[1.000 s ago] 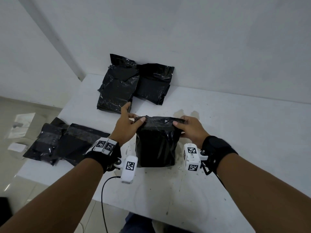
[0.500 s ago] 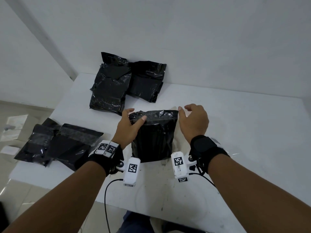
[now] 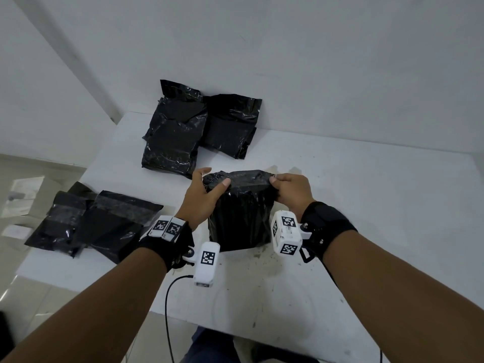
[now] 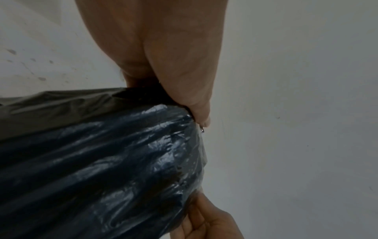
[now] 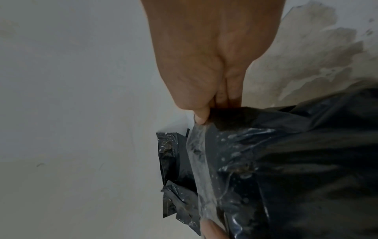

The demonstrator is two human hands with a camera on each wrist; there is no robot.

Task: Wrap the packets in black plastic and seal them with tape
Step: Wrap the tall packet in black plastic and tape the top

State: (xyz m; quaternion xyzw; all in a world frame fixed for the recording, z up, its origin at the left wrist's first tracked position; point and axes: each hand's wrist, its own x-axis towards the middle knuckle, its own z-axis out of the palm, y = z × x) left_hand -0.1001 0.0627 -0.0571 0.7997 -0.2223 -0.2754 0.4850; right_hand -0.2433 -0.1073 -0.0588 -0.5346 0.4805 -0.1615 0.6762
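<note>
Here, left hand (image 3: 200,199) and right hand (image 3: 292,191), pinching packet (image 3: 239,213) top corners

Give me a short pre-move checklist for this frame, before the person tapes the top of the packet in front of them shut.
1. Left hand grips the top left corner of the black packet: ok.
2. Right hand pinches the top right corner: ok.
3. Packet stands upright on the white table: ok.
4. A strip of clear tape lies along the edge under the right hand's thumb: ok; whether it is stuck down flat, cannot tell.
5. Top edge fully folded shut: cannot tell, the hands hide the corners.
6. Tape roll within reach: not ok, none in view.
7. Other black packets at the back and left lie apart from this one: ok.
</note>
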